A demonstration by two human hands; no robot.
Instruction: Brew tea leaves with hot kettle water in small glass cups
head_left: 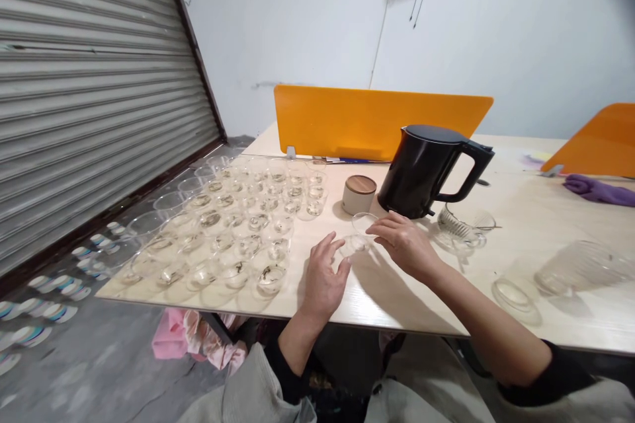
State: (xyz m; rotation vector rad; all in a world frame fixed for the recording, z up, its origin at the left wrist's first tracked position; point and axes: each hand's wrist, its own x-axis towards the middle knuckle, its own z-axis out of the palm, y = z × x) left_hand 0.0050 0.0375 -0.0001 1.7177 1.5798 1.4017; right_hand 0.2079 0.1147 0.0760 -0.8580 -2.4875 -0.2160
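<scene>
A small clear cup (358,246) is on the light wooden table in front of me, its rim toward the back. My right hand (404,244) has its fingers closed together at the cup's right rim, with the fingertips partly hidden. Just left of the cup, my left hand (325,277) is open, thumb and fingers apart, with the fingertips close to the cup's side. Whether they touch it I cannot tell. Behind the cup stands a whitish canister (359,198) with a wooden lid.
Several rows of clear cups (270,277) with dark bits inside cover the table's left side. A black kettle (421,172) stands behind my right hand. To the right are a ribbed glass pitcher (459,225), a clear ribbed vessel (580,268), a glass lid (513,294) and a purple cloth (598,190).
</scene>
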